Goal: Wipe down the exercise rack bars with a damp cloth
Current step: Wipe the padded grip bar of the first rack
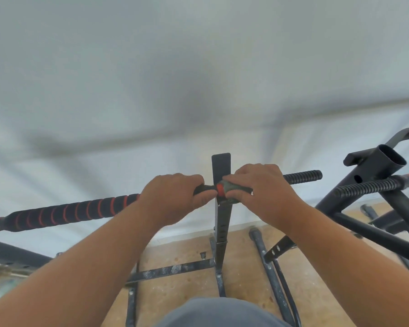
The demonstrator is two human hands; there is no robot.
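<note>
Against a pale wall (198,67), above a tan floor (182,291) with scuffed edges: black exercise rack (373,232), its base rails spreading over the floor toward the near edge, paint chipped white in spots. Rising from the middle of the base, a flat perforated upright post (221,227), top end squared off. Crossing in front of that post, a long horizontal bar (66,214), foam-wrapped in black with orange spiral stripes on the left stretch, orange bare metal at the far left end, ribbed black foam on the right end. Off to the right, a second ribbed bar (366,188) with an orange end, under an open tube mouth on an angled frame member.

Near the post, both forearms reaching in from the lower corners. Left hand (172,197) curled over the bar just left of the post, grip wrapped round it. Right hand (262,192) just right of the post, grip closed round a grey-green cloth (234,188) bunched on the bar, a red patch showing at its left edge, touching the post. Fingertips of the two hands nearly meeting in front of the post.
</note>
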